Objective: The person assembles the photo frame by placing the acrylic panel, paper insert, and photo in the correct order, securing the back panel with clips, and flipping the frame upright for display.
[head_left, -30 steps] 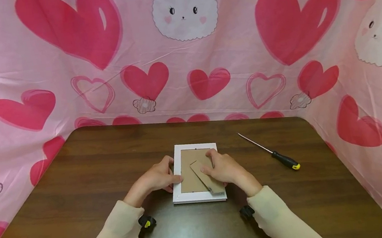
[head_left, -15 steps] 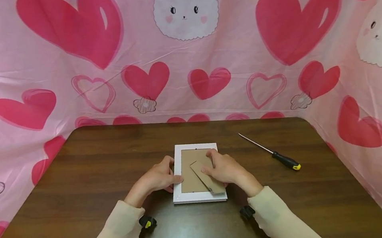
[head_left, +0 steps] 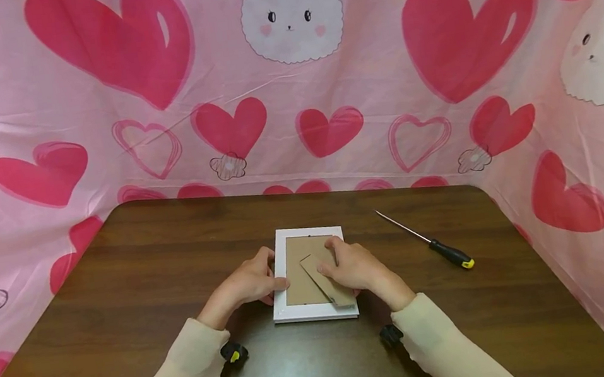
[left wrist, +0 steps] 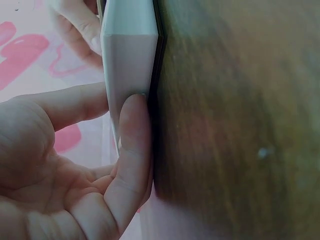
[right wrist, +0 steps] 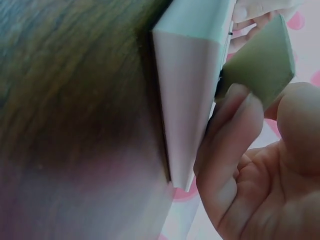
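A white picture frame point(head_left: 318, 310) lies face down on the brown table, its tan backing board point(head_left: 299, 287) turned up. From the backing rises a tan easel leg point(head_left: 331, 288), slanting toward the frame's lower right corner. My left hand point(head_left: 251, 279) grips the frame's left border, thumb on top; in the left wrist view a finger presses the white side wall point(left wrist: 131, 65). At the right border, my right hand point(head_left: 356, 264) pinches the leg between thumb and fingers. The right wrist view has that leg point(right wrist: 265, 65) standing out from the back, with fingertips right beside the frame.
A screwdriver point(head_left: 450, 253) with a black and yellow handle lies to the right of the frame, its tip pointing away and to the left. Beyond the wooden table point(head_left: 120, 289) hangs a pink cloth point(head_left: 192, 50) with hearts and rabbits. Black devices point(head_left: 234, 353) are strapped at both wrists.
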